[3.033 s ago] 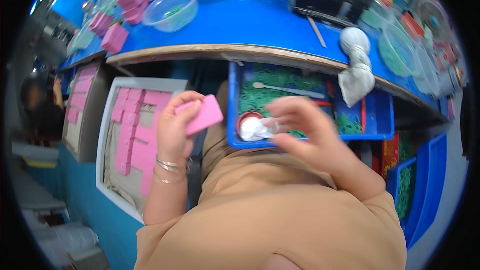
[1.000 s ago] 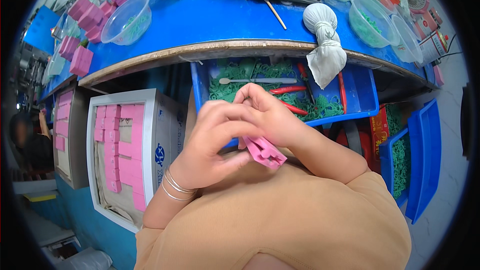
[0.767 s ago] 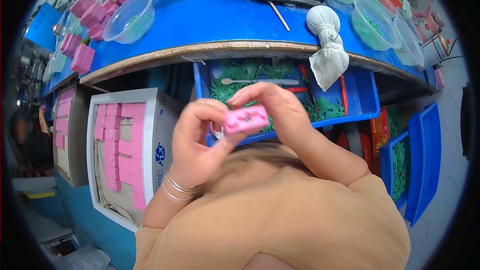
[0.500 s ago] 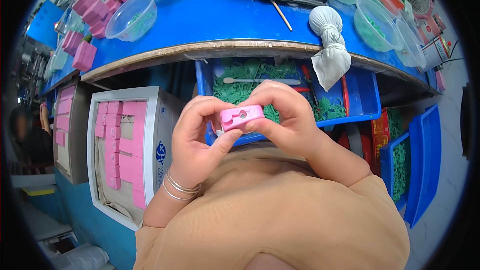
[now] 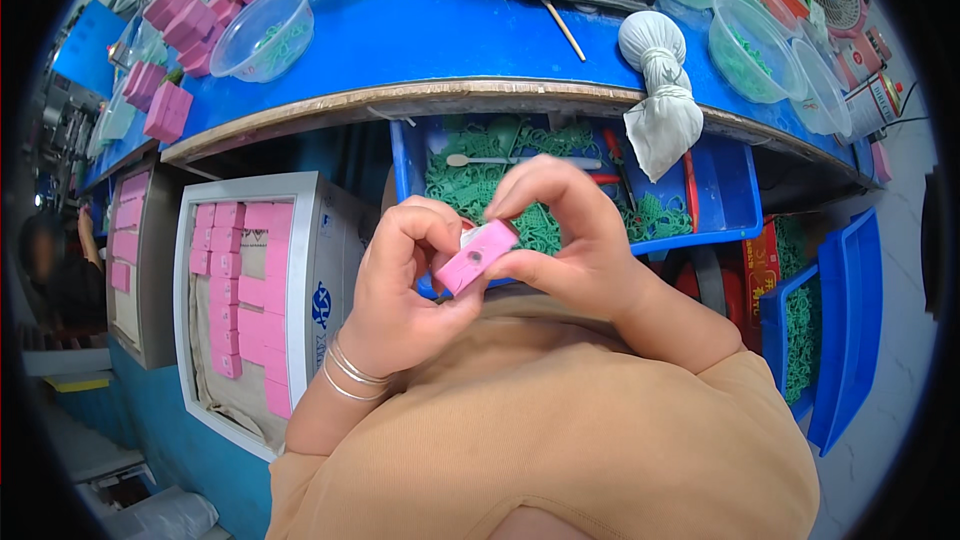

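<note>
The small pink rectangular plastic case [image 5: 476, 255] sits between your two hands, tilted, above the blue plastic tray of green parts [image 5: 730, 202]. Your left hand [image 5: 405, 285] curls around its lower end; your right hand [image 5: 570, 240] pinches its upper end with thumb and fingertips.

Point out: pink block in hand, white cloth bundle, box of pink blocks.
pink block [image 5: 478, 255], head view, middle of its top face.
white cloth bundle [image 5: 655, 90], head view, tied neck.
box of pink blocks [image 5: 300, 185], head view, white top rim.

white carton [image 5: 320, 270] of pink boxes [image 5: 240, 300], left
</note>
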{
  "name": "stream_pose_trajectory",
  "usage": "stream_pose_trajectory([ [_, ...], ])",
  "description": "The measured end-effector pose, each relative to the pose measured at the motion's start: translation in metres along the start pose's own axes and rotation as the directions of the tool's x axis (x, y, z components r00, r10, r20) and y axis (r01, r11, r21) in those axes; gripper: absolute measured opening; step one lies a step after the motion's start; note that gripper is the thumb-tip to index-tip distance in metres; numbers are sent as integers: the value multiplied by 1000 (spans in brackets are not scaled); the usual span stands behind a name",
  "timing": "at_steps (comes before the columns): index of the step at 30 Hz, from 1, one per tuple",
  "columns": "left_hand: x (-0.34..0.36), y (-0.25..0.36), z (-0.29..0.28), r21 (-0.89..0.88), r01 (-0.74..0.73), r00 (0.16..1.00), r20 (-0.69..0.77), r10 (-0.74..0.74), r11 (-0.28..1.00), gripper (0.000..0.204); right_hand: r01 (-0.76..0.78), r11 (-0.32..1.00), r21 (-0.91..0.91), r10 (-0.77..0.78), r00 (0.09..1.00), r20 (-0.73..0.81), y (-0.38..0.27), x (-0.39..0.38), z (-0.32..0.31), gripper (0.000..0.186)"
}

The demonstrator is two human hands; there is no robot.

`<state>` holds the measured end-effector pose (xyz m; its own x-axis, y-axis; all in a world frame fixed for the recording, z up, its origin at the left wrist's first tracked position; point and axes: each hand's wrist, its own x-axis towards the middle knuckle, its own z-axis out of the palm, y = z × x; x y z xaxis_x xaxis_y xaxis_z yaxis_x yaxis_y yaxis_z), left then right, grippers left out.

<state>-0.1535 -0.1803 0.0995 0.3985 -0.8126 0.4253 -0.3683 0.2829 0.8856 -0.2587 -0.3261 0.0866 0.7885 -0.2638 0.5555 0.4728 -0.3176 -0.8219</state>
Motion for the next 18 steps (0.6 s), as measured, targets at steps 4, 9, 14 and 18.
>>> stream_pose_trajectory([
  [4,-3,-11,9,88,-51,994,-92,59,995,39,-314,799,513,416,905,-94,7,-5,18,40],
  [9,2,-3,26,328,-174,975,-71,208,928,59,-499,711,496,559,829,32,-2,-5,30,33],
  [14,0,-7,16,180,-67,995,87,52,981,98,-418,787,454,489,871,-47,2,-8,28,28],
  [18,-3,-9,13,68,6,997,80,-11,998,93,-418,814,403,472,881,-41,1,-9,29,23],
])
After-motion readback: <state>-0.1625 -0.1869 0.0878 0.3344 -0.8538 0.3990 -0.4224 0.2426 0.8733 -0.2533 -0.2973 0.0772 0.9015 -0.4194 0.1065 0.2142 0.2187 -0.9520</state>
